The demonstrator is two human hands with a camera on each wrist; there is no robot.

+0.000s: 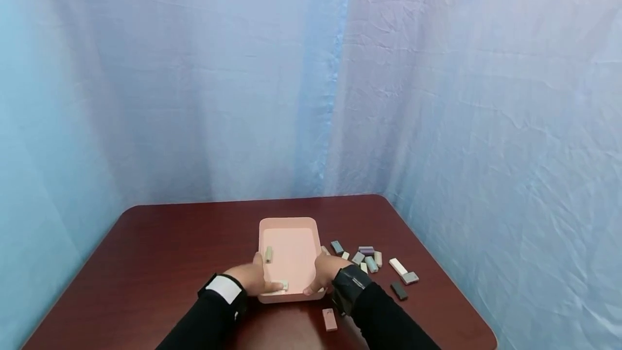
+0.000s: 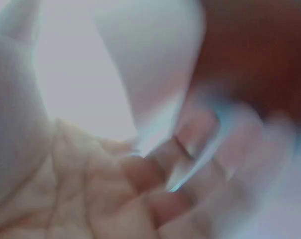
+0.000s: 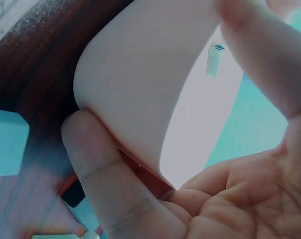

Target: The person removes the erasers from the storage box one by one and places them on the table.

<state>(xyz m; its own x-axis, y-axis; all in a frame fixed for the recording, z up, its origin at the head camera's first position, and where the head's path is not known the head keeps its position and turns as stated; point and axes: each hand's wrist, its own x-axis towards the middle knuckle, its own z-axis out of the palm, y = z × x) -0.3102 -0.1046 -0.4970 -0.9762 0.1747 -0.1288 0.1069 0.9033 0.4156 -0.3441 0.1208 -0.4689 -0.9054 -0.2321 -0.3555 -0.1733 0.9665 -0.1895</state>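
Note:
A pale pink rectangular tray is between my two hands at the middle of the table. My left hand grips its left wall, the thumb reaching over the rim; that hand is badly blurred in the left wrist view. With my right hand I hold the right side, thumb over the rim and a finger against the outer wall. Inside the tray lie a pale green block by the left wall and a whitish block at the left thumb tip.
Several small blocks in blue, purple and cream, including a purple one, lie right of the tray. A white block, a grey block and a dark block lie farther right. Near the front is a pink block. Blue curtains hang behind the brown table.

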